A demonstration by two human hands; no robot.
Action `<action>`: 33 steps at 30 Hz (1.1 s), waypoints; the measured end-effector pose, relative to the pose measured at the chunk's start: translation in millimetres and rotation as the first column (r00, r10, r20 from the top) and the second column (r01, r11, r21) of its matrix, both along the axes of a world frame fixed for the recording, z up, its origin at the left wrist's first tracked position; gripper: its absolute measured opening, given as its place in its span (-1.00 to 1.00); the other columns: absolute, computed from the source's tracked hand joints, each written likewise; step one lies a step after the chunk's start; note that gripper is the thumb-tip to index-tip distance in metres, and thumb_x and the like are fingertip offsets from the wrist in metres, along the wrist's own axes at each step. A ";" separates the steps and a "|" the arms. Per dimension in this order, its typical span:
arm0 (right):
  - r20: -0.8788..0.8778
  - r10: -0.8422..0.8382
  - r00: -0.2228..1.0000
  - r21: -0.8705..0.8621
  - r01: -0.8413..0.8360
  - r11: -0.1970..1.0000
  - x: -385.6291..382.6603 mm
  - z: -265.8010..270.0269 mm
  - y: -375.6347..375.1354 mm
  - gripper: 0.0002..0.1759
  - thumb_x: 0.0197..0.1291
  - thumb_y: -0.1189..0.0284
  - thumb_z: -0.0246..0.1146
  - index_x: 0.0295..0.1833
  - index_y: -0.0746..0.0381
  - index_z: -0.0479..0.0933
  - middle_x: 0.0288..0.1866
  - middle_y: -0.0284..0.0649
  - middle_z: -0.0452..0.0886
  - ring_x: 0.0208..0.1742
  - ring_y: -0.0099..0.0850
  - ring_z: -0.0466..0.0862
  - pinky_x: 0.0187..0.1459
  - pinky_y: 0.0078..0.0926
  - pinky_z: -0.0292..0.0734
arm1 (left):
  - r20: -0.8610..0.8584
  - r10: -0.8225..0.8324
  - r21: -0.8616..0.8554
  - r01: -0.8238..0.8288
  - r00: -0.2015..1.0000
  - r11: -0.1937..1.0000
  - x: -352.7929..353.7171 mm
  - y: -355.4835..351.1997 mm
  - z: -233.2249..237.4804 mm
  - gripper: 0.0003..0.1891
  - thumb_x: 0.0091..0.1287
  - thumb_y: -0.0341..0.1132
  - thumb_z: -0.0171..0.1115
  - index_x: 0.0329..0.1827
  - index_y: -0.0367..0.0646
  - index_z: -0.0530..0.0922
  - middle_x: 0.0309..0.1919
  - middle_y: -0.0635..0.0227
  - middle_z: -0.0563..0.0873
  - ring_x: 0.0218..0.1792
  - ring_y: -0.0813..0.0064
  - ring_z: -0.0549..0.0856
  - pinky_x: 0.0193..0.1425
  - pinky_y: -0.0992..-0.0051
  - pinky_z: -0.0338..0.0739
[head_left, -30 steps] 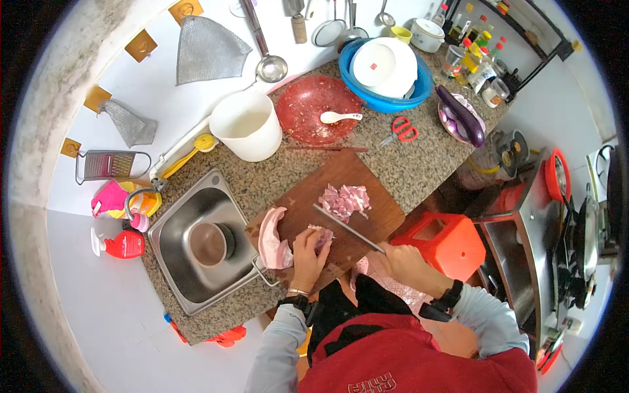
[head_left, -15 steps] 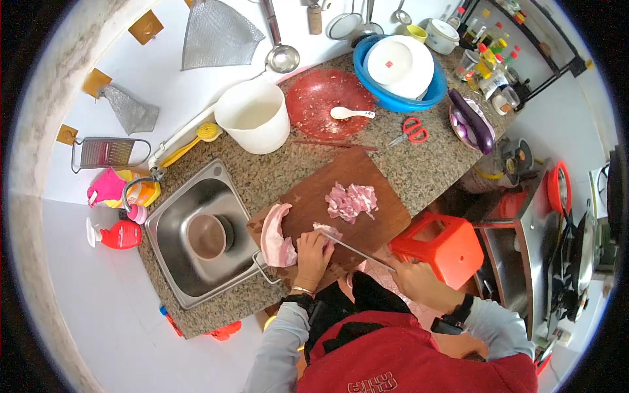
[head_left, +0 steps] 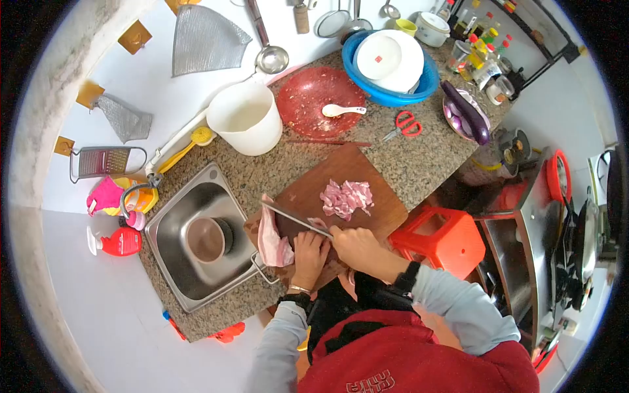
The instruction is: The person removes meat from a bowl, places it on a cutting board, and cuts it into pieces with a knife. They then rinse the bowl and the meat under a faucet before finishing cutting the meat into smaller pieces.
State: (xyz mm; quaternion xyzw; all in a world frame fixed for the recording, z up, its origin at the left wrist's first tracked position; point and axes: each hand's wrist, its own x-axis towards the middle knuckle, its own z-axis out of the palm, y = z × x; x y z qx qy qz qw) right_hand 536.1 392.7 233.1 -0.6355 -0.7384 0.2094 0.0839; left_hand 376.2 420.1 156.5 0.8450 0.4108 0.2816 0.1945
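Observation:
My right hand (head_left: 360, 250) grips a knife (head_left: 291, 217), its blade pointing up and left across the wooden cutting board (head_left: 298, 190). With fingers bent and held together, my left hand (head_left: 309, 257) presses down on the board just below the blade. A small piece of meat (head_left: 317, 223) shows at the blade beside my left fingertips; the rest is hidden by the hand and knife. To the left lies a long strip of fatty pork (head_left: 271, 239), its upper end near the knife tip. Cut pork pieces (head_left: 346, 199) are heaped on the board's right half.
The steel sink (head_left: 190, 288) left of the board holds a brown pot (head_left: 206, 239). Behind are a white bucket (head_left: 246, 121), a red basin (head_left: 308, 98) with a spoon (head_left: 344, 111), and scissors (head_left: 406, 124). A red stool (head_left: 452, 242) stands below the counter's right edge.
My right hand has moved left and up with the knife, so the blade now reaches over toward the pork strip. My left hand stays almost in place. The view has shifted slightly.

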 end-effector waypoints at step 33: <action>0.034 -0.073 0.997 -0.214 0.078 0.974 53.9 34.6 -81.1 -0.77 0.30 0.32 0.14 -0.12 0.29 0.45 -0.55 0.07 0.60 -0.53 0.09 0.62 -0.51 0.06 0.50 | 0.149 0.097 -0.094 -0.083 0.984 0.992 -2.8 -8.4 -1.8 -0.78 0.13 -0.40 0.38 -0.17 -0.14 0.58 -0.12 0.24 0.61 -0.09 0.15 0.56 -0.02 0.24 0.42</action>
